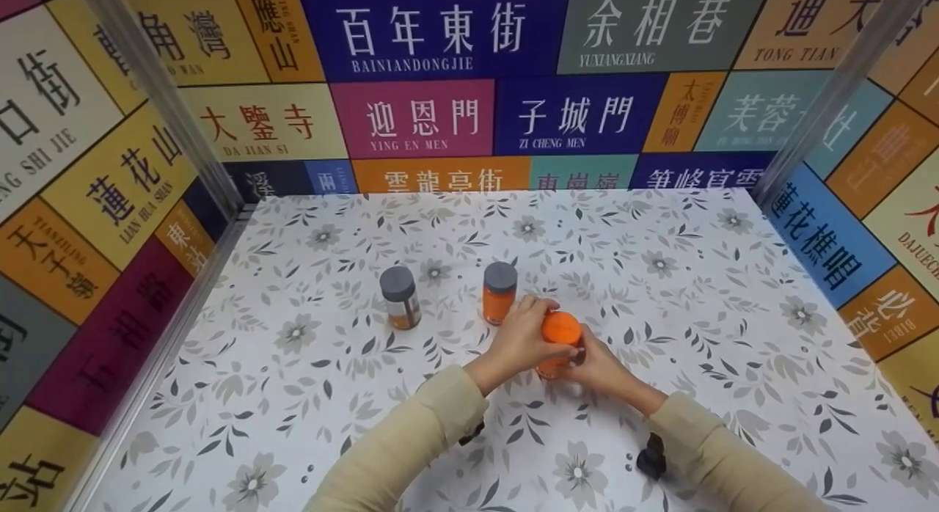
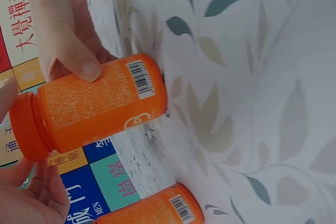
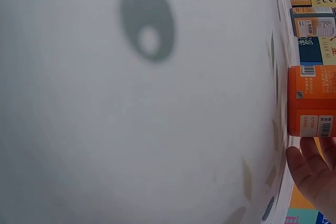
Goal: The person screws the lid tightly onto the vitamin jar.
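Note:
Between my two hands stands an orange plastic bottle (image 1: 555, 364) with an orange screw cap (image 1: 563, 327). My left hand (image 1: 522, 337) grips the cap, its thumb and fingers on either side. My right hand (image 1: 603, 364) holds the body from the right; in the left wrist view its thumb (image 2: 90, 71) presses beside the printed label and barcode (image 2: 140, 79). The bottle's base appears to touch the table. Just left of my left hand is a grey-capped orange jar (image 1: 499, 295). Further left stands a clear jar with a grey cap (image 1: 400, 298).
A white cloth with grey flowers and leaves covers the table (image 1: 293, 424). Colourful panels with Chinese lettering (image 1: 433, 35) rise at the back and both sides. Dark straps (image 1: 651, 457) hang at the sleeve cuffs.

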{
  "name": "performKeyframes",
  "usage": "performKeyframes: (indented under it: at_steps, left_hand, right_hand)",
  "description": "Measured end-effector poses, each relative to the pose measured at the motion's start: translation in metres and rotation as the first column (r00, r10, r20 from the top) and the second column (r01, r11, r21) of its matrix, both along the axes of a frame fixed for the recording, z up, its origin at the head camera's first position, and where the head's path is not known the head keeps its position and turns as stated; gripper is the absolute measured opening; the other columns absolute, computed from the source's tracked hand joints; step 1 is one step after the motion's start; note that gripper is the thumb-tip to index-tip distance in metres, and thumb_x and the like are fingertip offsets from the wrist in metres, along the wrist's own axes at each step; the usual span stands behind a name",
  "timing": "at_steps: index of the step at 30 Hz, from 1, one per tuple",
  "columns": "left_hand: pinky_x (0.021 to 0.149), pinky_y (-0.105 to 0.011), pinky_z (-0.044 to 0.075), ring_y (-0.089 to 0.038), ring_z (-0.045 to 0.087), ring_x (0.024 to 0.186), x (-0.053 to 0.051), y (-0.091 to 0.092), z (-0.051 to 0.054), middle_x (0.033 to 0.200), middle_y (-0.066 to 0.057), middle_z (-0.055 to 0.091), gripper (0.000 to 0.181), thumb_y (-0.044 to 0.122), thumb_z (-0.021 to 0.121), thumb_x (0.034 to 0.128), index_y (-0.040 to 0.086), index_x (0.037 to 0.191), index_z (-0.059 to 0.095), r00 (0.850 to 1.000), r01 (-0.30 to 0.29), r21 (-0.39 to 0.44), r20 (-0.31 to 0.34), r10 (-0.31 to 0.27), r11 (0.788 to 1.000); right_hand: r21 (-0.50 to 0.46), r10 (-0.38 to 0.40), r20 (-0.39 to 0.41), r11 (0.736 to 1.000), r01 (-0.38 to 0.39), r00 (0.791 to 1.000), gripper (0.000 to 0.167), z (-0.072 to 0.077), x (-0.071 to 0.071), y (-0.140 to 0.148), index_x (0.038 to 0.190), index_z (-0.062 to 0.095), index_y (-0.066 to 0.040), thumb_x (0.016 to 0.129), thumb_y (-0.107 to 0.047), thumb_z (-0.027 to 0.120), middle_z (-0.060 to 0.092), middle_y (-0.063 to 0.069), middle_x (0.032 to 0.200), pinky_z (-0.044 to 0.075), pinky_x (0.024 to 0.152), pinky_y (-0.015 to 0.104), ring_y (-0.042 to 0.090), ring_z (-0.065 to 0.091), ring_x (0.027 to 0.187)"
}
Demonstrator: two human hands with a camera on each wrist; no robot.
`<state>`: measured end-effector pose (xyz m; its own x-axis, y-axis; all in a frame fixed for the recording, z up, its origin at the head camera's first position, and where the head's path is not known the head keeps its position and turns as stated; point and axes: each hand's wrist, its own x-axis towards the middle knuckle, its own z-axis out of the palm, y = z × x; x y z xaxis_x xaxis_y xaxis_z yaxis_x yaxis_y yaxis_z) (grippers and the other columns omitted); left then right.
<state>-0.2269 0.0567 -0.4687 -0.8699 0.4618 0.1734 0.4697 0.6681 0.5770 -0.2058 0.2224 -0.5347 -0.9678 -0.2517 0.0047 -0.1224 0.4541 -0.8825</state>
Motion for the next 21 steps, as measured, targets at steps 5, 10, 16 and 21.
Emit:
performKeyframes:
  at_steps: [5,10,16,21]
  left_hand:
    - [0.080,-0.022,0.040,-0.017,0.049,0.093,0.000,-0.004,-0.004,0.101,-0.004,0.054,0.052,0.037,0.076,0.0703,0.008,0.108,0.058,1.000,-0.003,0.057,-0.022,0.005,0.998]
    - [0.087,-0.022,0.041,-0.017,0.051,0.099,0.000,-0.006,-0.006,0.108,-0.004,0.058,0.049,0.031,0.075,0.0739,0.007,0.113,0.058,0.999,0.043,0.064,-0.015,-0.042,0.997]
    - [0.095,-0.026,0.037,-0.019,0.052,0.107,-0.001,-0.008,-0.007,0.119,-0.006,0.059,0.047,0.020,0.070,0.0787,0.005,0.121,0.055,0.990,0.123,0.032,-0.074,-0.121,0.992]
    - [0.100,-0.028,0.035,-0.021,0.048,0.113,-0.003,-0.011,-0.003,0.128,-0.005,0.054,0.049,0.011,0.063,0.0827,0.007,0.129,0.049,0.983,0.180,0.012,-0.027,-0.180,0.984]
  right_hand:
    - [-0.032,0.014,-0.008,0.999,-0.014,1.000,0.076,-0.007,-0.003,0.003,0.131,0.031,-0.001,0.072,-0.016,0.076,0.046,0.018,0.128,0.044,0.091,0.039,0.028,0.050,0.107]
    - [-0.028,0.016,0.015,0.999,-0.016,1.000,0.074,-0.010,-0.003,0.004,0.131,0.033,-0.002,0.072,-0.017,0.076,0.048,0.017,0.122,0.043,0.093,0.041,0.030,0.050,0.108]
    - [-0.035,0.008,0.008,0.999,-0.008,1.000,0.067,-0.008,-0.001,0.003,0.126,0.036,0.000,0.073,-0.013,0.075,0.051,0.017,0.118,0.045,0.087,0.035,0.026,0.052,0.101]
    - [-0.017,0.009,-0.033,1.000,-0.010,0.999,0.064,0.006,0.004,-0.002,0.124,0.035,0.006,0.073,-0.006,0.073,0.051,0.022,0.117,0.046,0.085,0.038,0.028,0.053,0.099]
